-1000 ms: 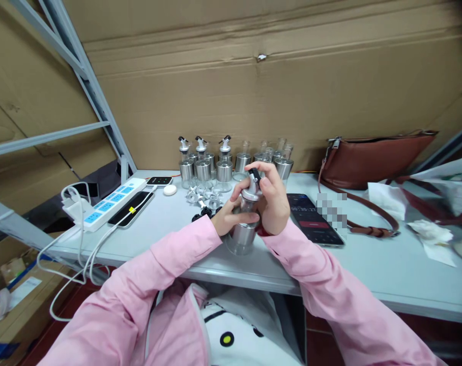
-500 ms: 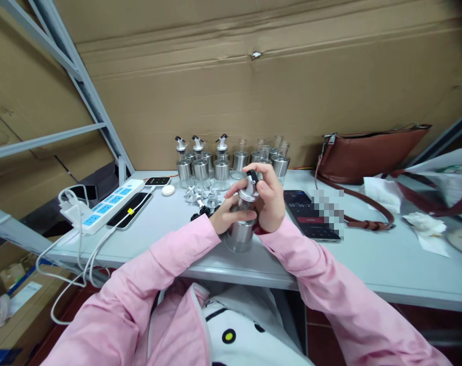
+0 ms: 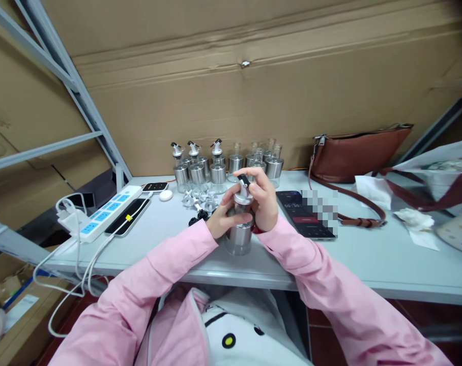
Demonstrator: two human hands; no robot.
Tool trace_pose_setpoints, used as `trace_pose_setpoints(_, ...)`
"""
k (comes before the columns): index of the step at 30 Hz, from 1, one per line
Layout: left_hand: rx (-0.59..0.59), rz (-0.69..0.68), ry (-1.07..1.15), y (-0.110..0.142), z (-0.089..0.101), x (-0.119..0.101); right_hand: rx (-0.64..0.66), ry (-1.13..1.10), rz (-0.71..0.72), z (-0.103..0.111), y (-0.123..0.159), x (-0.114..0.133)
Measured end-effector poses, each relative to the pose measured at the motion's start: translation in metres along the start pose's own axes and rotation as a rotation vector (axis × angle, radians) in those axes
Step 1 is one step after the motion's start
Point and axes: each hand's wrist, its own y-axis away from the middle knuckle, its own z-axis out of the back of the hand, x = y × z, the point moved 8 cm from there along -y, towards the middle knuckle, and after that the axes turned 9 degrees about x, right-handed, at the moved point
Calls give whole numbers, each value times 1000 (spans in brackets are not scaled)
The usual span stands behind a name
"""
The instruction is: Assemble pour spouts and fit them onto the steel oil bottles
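An oil bottle (image 3: pixel 239 239) of glass with a steel band stands upright near the table's front edge. My left hand (image 3: pixel 223 216) is wrapped round its neck. On the bottle's mouth sits a silver pourer cap (image 3: pixel 243 194) with a black flip lid, which the fingers of my right hand (image 3: pixel 264 198) grip from the right and above. Behind my left hand lie several loose silver cap parts (image 3: pixel 200 197) and black stopper pieces (image 3: pixel 200 217). Farther back stand bottles with pourers (image 3: pixel 218 170) and, to their right, open-necked bottles (image 3: pixel 273 168).
On the left are a power strip (image 3: pixel 111 212), a phone on a cable (image 3: pixel 127 218), a small black device (image 3: pixel 155 187) and a round white object (image 3: pixel 166 195). A phone showing a timer (image 3: pixel 307 229), a brown bag (image 3: pixel 358 152) and crumpled tissue (image 3: pixel 414 222) lie on the right. Cardboard (image 3: pixel 231 101) backs the table.
The view has shifted slightly. The pourer cap's black lid is turned a little in my right fingers, while both hands stay on the bottle and cap.
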Motion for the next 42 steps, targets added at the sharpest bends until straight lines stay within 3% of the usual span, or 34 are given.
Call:
trace_pose_setpoints(3,-93,-66,-99,4,8,-8,-66,-72,-40,10,-3,-2)
trace_pose_setpoints(7,-184,-143,-210,10,16,-40,-358,-159,8,54,-9,-4)
trace_pose_setpoints(11,8,-47,-519,6,3,-70,-567,-135,-22,88,-6,-16)
trace_pose_setpoints(14,29,-52,-707,0,2,-91,-612,-54,33,96,-4,-10)
trace_pose_setpoints(17,-55,-129,-859,-14,10,-114,-637,82,168,98,-1,9)
trace_pose_setpoints(20,-136,-167,-850,-38,25,-127,-669,194,247,101,3,22)
trace_pose_setpoints(23,-166,-115,-683,-68,42,-115,-679,203,203,106,3,17)
trace_pose_setpoints(25,-191,-3,-583,-84,53,-92,-684,178,156,110,2,9)
trace_pose_setpoints(29,-207,56,-540,-106,64,-52,-704,147,98,118,2,-4)
trace_pose_setpoints(34,-216,100,-501,-123,72,-20,-690,144,51,118,2,-11)
trace_pose_setpoints(42,-225,228,-462,-136,80,6,-670,179,43,115,3,-12)
